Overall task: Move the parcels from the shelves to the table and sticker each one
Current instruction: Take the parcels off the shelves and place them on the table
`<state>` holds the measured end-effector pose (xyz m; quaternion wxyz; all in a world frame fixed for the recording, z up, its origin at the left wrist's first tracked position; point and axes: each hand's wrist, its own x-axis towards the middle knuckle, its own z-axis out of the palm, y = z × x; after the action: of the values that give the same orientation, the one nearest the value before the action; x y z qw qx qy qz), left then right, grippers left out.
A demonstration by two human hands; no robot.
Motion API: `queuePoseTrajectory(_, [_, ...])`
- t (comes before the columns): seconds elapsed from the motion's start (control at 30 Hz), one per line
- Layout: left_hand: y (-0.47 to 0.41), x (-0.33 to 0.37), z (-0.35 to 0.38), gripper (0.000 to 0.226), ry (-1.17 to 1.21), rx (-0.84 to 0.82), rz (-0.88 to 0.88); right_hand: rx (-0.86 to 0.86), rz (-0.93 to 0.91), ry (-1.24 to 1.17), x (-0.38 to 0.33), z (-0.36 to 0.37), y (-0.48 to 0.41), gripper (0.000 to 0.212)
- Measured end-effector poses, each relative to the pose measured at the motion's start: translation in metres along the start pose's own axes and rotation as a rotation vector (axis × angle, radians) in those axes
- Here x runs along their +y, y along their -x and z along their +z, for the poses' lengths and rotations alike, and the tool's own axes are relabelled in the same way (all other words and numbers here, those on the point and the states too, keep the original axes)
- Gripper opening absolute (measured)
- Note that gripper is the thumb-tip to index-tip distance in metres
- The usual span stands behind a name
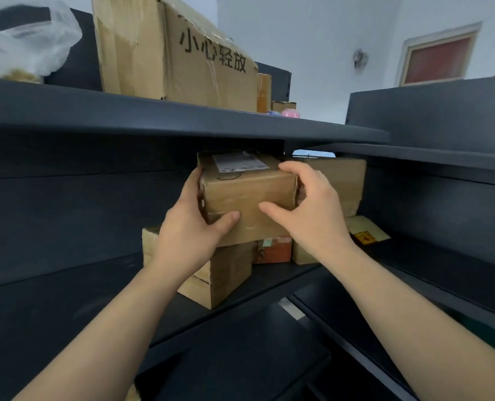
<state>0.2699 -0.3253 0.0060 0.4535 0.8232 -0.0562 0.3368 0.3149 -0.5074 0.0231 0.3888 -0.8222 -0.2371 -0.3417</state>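
Left grip (pixel 194 224) and right grip (pixel 312 215) clasp the ends and front face of a stiff, probably light cardboard box (pixel 249 195), other boxes (pixel 229 273) stacked just below them.

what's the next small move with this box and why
Probably slide the box straight out toward the body: the left hand and right hand grip its sides, it rests on lower parcels, and the shelf sits close above, so lifting looks cramped.

Dark shelving (pixel 182 123) fills the view; pale wall (pixel 298 39) behind (red window (pixel 440 60) upper right).
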Motion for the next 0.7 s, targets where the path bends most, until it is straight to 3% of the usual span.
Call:
queuePoseTrajectory(0.27, [0.084,0.028,-0.02,0.091,0.169,-0.277,0.101,0.142,0.182,0.118,-0.057,-0.063,0.117,0.065])
queuePoseTrajectory(0.7, [0.252,0.105,0.023,0.086,0.431,-0.812,0.187,0.244,0.626,0.512,-0.143,-0.202,0.33,0.071])
